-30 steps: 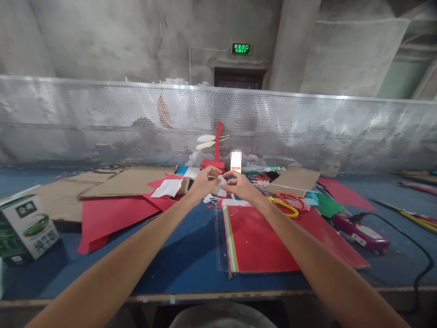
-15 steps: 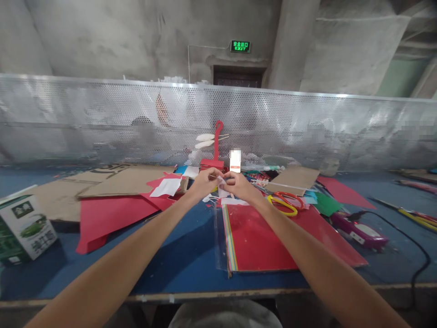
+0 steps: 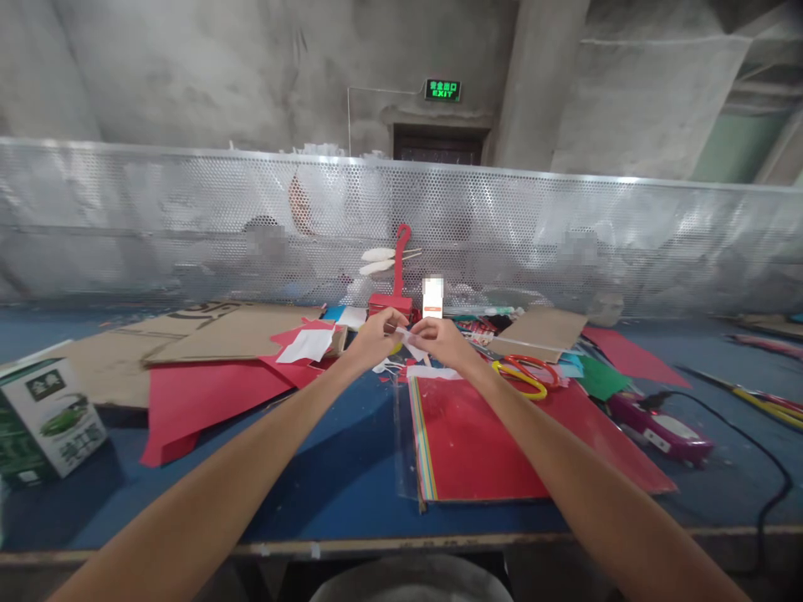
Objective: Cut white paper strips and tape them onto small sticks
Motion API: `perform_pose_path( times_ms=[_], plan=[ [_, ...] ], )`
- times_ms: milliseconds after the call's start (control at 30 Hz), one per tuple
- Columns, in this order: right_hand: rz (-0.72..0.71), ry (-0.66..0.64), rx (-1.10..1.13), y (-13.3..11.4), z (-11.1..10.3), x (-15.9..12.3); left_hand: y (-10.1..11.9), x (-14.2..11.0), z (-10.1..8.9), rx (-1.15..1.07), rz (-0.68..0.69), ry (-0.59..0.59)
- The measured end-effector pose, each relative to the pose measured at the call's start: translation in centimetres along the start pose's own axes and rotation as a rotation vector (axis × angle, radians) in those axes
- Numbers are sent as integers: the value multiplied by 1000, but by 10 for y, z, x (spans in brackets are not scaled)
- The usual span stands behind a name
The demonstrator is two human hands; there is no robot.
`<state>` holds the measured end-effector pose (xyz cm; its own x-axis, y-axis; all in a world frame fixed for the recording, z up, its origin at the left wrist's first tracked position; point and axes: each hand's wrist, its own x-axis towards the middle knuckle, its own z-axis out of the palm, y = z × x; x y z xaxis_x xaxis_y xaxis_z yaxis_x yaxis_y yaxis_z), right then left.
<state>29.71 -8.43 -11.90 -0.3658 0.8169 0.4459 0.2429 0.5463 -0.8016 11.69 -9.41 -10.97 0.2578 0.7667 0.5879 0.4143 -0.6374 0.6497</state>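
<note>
Above the middle of the table, a small piece of white paper (image 3: 412, 345) is stretched between my two hands. My left hand (image 3: 378, 337) pinches its left end; a thin stick-like edge shows by the fingertips, too small to make out. The fingers of my right hand (image 3: 440, 341) are closed on the paper's right side. Right behind my hands stand a red box-shaped piece with a tall hooked strip (image 3: 399, 272) and a lit phone (image 3: 432, 297). White paper scraps (image 3: 432, 373) lie just below the hands.
A stack of red and coloured sheets (image 3: 483, 443) lies right of centre, with yellow-and-red-handled scissors (image 3: 524, 380) at its back. Cardboard (image 3: 232, 334) and red paper (image 3: 213, 401) cover the left. A green-white carton (image 3: 53, 422) stands far left. A purple corded device (image 3: 662, 428) sits right.
The white paper between my hands is now held flatter and more slantwise, its hanging part shifted slightly right. Both hands stay in nearly the same place.
</note>
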Motion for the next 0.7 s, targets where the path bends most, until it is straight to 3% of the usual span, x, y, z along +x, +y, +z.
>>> perform_pose_path(
  times_ms=[100,300,467,700],
  plan=[
    [-27,35,-30,-5,-2,-2,0,0,-1,34,-4,-16],
    [-71,-17,-107,-7,-2,-5,-4,-1,-2,132,3,-76],
    [-90,-18,-97,-7,-2,-5,-6,1,-4,37,31,-88],
    [-176,37,-133,-11,-4,-5,-5,1,-5,-93,-34,-84]
  ],
)
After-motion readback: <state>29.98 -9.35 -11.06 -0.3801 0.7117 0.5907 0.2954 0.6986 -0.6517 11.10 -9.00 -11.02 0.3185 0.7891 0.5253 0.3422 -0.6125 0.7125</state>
